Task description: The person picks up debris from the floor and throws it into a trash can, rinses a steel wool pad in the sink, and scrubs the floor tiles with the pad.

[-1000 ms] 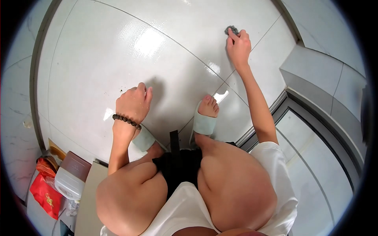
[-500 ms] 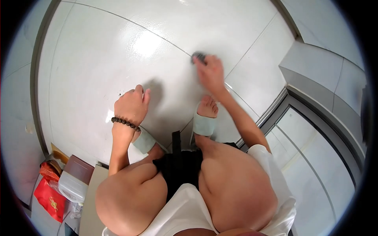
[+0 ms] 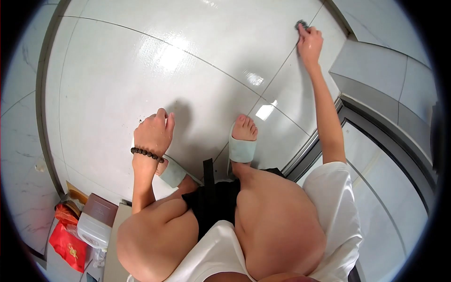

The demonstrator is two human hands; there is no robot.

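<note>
My right hand (image 3: 310,44) reaches far forward to the upper right, its fingers pressing a dark, wiry-looking scouring pad (image 3: 301,25) on the white tiled floor (image 3: 112,61). The pad lies near a tile joint, close to the wall; its underside is hidden. Nearer to me, my left hand (image 3: 153,133) hangs over the floor in front of my left slipper. Its fingers bend downward loosely, the thumb stands apart, and nothing shows in it. Round that wrist is a bracelet of dark beads (image 3: 147,153).
My feet are in pale green slippers (image 3: 242,149). A dark-framed glass door (image 3: 376,188) borders the right, with a low tiled ledge (image 3: 366,66) beyond it. A red bag (image 3: 68,246) and a white-and-brown box (image 3: 95,223) stand at the lower left. Wet patches shine on the floor.
My right hand has slid the scouring pad forward and to the right, stretching the arm out. My left hand has stayed almost in place.
</note>
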